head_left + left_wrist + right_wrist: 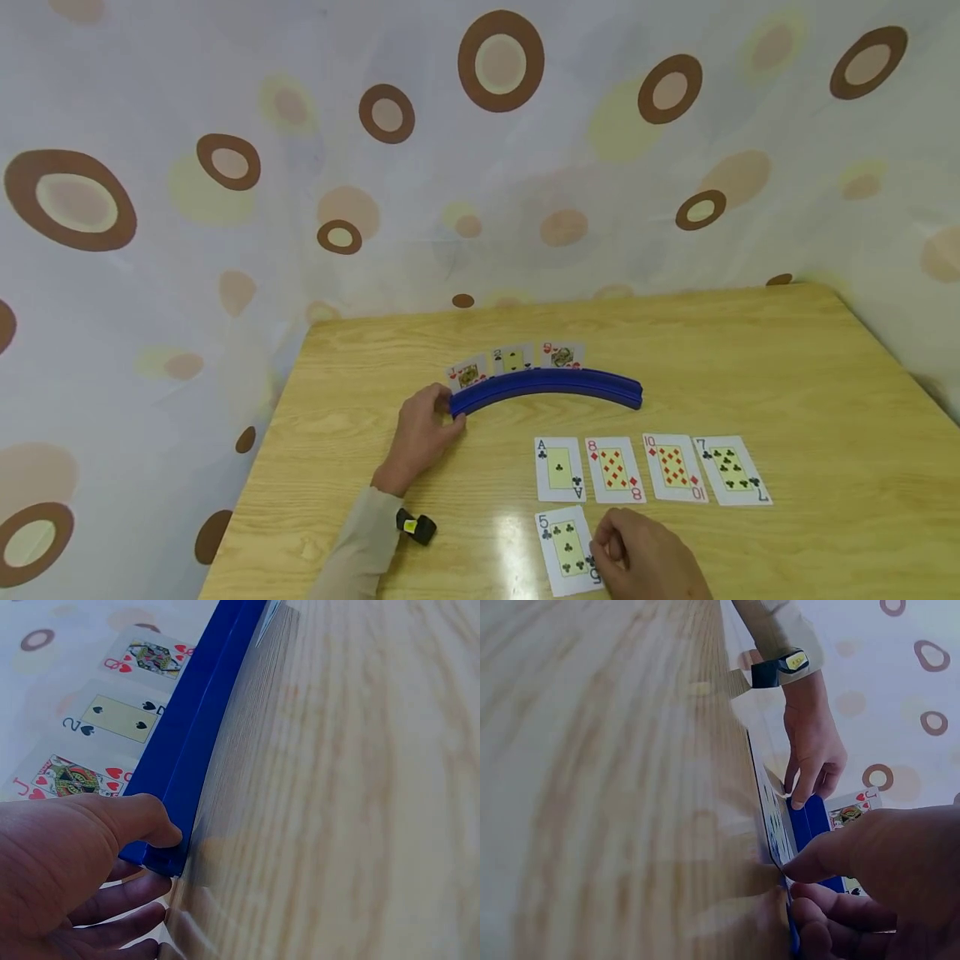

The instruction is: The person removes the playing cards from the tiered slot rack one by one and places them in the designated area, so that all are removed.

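A: Which step is in hand?

B: Taking up a card, I'd judge. The right hand (651,557) pinches the right edge of the five of clubs (564,543), on the near part of the worktop (810,375); I can't tell whether it's lifted at all.

A: And the left hand (420,437)?

B: Clamped on the left end of the curved blue card holder (555,382), thumb on top. The jack of hearts (469,375), two of spades (513,360) and queen of hearts (562,356) stand in it.

A: So what does the next move call for?

B: Probably raising the five past the near side of the ace of clubs (559,469) and into the groove, right of the queen, with the left hand steadying the holder.
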Tool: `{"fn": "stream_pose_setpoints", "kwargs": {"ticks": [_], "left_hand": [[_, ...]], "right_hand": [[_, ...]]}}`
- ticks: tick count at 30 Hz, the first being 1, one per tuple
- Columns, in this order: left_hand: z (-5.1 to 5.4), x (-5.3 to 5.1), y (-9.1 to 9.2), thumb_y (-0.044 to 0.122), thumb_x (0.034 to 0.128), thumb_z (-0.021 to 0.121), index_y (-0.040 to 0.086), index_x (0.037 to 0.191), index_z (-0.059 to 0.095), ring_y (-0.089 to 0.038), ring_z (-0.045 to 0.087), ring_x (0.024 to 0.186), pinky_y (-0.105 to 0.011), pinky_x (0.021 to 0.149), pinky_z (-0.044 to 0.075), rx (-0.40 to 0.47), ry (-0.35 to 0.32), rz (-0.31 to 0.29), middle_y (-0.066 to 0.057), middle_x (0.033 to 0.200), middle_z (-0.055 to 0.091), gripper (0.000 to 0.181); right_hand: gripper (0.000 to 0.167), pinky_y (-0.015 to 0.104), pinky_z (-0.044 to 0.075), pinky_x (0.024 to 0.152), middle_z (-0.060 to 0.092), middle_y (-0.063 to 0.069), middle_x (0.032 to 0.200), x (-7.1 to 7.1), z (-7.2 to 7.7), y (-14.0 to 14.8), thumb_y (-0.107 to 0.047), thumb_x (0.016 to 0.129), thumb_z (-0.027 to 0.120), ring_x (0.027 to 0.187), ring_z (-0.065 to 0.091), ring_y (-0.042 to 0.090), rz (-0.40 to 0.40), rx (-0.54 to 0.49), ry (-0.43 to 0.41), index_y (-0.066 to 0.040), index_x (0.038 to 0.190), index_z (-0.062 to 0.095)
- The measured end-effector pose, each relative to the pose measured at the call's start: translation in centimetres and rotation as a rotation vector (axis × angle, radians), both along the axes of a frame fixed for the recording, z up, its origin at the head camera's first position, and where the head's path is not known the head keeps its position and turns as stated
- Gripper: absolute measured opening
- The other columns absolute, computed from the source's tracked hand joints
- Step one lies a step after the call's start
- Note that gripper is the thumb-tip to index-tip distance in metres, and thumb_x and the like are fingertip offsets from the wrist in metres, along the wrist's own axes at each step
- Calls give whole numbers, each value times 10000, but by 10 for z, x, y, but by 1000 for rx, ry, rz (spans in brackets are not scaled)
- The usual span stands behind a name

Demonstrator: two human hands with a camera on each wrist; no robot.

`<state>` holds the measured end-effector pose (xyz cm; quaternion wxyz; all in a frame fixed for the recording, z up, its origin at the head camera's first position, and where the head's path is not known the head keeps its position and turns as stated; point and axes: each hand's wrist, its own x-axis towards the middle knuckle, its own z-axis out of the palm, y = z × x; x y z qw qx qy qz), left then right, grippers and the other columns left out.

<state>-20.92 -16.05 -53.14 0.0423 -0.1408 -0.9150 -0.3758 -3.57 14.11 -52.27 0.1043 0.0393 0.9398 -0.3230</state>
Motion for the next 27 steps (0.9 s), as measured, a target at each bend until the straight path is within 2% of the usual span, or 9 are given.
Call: {"fn": "stream_pose_setpoints", "kwargs": {"ticks": [3, 6, 9, 11, 19, 27], "left_hand": [[1, 0, 0, 123, 944, 807, -28, 1212, 700, -266, 719, 977, -513, 953, 579, -3, 2, 5, -137, 1074, 769, 326], [1, -1, 0, 127, 946, 805, -27, 1215, 700, -267, 718, 983, -510, 960, 574, -16, -1, 7, -137, 1076, 769, 328], [2, -1, 0, 129, 945, 803, -29, 1214, 699, -269, 718, 985, -514, 961, 570, -27, 4, 8, -139, 1076, 769, 329], [3, -1, 0, 132, 947, 801, -29, 1218, 700, -274, 715, 991, -517, 968, 567, -20, -3, 12, -141, 1078, 767, 331], [1, -1, 1, 136, 952, 801, -24, 1227, 698, -282, 711, 1006, -529, 991, 557, -10, -10, 16, -140, 1079, 766, 334], [1, 0, 1, 124, 947, 803, -30, 1222, 697, -290, 710, 1006, -531, 986, 557, -11, -10, 15, -149, 1083, 764, 333]], "right_hand": [[219, 238, 353, 598, 510, -96, 724, 0, -1, 2, -215, 908, 870, 598, 416, 44, 16, -14, 8, -237, 868, 655], [164, 225, 352, 589, 501, -107, 786, 0, -3, 8, -240, 909, 874, 617, 399, 10, 120, -37, 36, -235, 1005, 740], [237, 211, 357, 584, 484, -126, 853, 1, -6, 14, -270, 921, 866, 648, 376, -31, 249, -57, 90, -235, 1144, 796], [248, 207, 360, 584, 482, -137, 863, 0, -7, 16, -288, 928, 860, 658, 370, -46, 286, -64, 116, -240, 1166, 813], [217, 203, 369, 585, 491, -145, 822, 2, -6, 12, -299, 876, 907, 644, 382, -54, 211, -60, 154, -254, 1051, 787], [211, 203, 370, 591, 494, -147, 827, 3, -7, 11, -313, 883, 906, 652, 388, -56, 205, -68, 156, -269, 1035, 765]]}}
